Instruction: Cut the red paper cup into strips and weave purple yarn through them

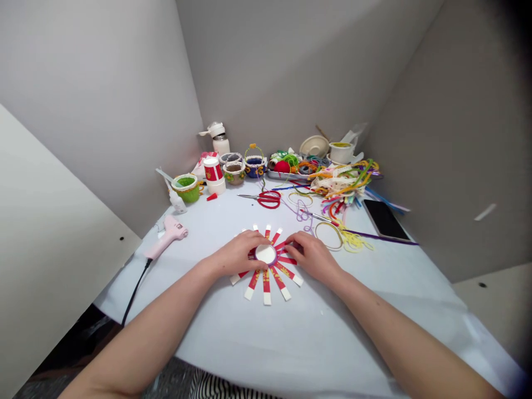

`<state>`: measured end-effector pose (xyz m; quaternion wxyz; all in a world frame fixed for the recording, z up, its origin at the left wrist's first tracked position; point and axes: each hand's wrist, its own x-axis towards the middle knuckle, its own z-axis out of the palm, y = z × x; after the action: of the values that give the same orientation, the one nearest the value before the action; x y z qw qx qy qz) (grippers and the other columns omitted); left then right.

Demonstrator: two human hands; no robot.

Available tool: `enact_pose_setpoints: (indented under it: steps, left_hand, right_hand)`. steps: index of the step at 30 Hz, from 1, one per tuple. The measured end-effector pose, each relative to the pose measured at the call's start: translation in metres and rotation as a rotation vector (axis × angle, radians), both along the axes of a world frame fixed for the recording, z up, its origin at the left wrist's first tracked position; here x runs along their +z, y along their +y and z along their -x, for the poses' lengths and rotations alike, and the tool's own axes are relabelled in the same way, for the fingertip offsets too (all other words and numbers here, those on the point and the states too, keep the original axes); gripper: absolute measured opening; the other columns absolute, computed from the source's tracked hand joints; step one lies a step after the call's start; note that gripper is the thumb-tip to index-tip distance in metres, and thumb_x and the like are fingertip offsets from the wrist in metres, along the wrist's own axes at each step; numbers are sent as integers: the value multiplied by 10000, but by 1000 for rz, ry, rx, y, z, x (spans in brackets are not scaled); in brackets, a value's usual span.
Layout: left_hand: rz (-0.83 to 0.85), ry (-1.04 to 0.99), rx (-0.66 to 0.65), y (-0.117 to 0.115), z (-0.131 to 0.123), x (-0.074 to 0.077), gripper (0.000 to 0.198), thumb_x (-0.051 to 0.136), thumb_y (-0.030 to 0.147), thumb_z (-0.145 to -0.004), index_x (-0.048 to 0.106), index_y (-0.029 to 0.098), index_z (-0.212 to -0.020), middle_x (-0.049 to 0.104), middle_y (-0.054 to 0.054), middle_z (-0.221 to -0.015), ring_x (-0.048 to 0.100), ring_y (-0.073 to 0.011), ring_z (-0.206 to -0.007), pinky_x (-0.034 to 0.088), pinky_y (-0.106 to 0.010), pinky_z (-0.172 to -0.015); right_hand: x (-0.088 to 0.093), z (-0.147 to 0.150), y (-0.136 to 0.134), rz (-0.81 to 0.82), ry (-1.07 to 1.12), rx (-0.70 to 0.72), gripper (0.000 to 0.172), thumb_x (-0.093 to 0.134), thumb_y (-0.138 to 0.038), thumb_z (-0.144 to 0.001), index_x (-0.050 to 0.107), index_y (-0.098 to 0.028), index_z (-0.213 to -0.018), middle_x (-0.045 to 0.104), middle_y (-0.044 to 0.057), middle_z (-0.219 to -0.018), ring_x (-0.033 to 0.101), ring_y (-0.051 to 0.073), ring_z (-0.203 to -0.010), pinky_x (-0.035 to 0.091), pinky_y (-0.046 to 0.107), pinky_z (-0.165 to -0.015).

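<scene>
A paper cup [265, 254] cut into strips lies splayed like a sunburst on the table, its strips red with gold print and white ends. Purple yarn [275, 260] circles its round white base. My left hand [239, 254] grips the cup around the base, thumb on the near side and fingers on the far side. My right hand [310, 254] is closed at the right-hand strips, its fingertips pinched together where a thin strand of the yarn seems to run. Both hands partly cover strips.
A pink glue gun [166, 237] with a black cord lies left. Red-handled scissors [269, 199], small decorated baskets [255, 166] and a red-white paper cup [213, 170] stand behind. Yarn bundles [343, 183], hoops [328, 235] and a phone [385, 219] are right. Grey panels enclose the table.
</scene>
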<state>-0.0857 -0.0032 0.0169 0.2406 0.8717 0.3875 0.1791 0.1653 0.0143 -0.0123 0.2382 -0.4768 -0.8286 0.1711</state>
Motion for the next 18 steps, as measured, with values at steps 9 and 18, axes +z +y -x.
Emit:
enact_pose_setpoints:
  steps: [9, 18]
  left_hand:
    - [18, -18, 102, 1, 0, -9, 544, 863, 429, -711, 666, 216, -1172, 628, -93, -1166, 519, -291, -1144, 413, -418, -1013]
    - [41, 42, 199, -1, -2, -5, 572, 904, 435, -647, 686, 196, -1119, 635, -87, -1107, 523, -294, -1083, 425, -415, -962]
  right_hand:
    - [1, 1, -1, -12, 4, -8, 98, 585, -235, -912, 672, -218, -872, 687, 39, -877, 620, 195, -825, 444, 312, -729]
    - [3, -4, -1, -19, 26, -9, 115, 577, -248, -909, 675, -209, -863, 680, 46, -860, 609, 199, -799, 447, 327, -731]
